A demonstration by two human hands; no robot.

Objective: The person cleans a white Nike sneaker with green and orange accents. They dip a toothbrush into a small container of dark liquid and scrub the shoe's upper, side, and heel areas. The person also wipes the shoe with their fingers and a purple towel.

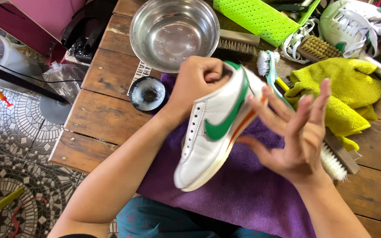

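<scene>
1. Landmark: purple cloth [243, 194], spread over the near edge of the wooden table [111, 70]. All places below are given rel. to it.
2. Left hand [197, 86]: fingers closed tight into the heel opening of the white sneaker [214, 128], thumb curled over the collar. Firm grip; it carries the shoe's full weight.
3. Sneaker pos.: lifted clear above the cloth's centre, not touching it. Toe points down toward the person, heel up. Side w/ green logo and orange sole stripe faces the camera.
4. Right hand [298, 132]: open, fingers spread, holds nothing. It sits just beside the sole edge, above the cloth's right part. Fingertip contact w/ the sole: cannot tell.
5. Step in hand (judgement): hand-working or inspecting the sole side of the shoe during cleaning; the right palm looks turned toward the midsole.
6. Next move calls for (judgement): steady left-hand hold, shoe kept over the cloth so drips land there, and the right hand free for a tool or cleaner.
7. Items w/in reach:
   - small round tin of pale cleaner [148, 93], at the cloth's upper-left corner.
   - steel bowl [175, 31], beyond the cloth.
   - teal toothbrush [270, 66], beyond the cloth, right of the bowl.
   - white-bristle scrub brush [338, 158], at the cloth's right edge.
   - yellow towel [340, 94], right of the cloth.
   - second sneaker [358, 26], far right, beyond the towel.
</scene>
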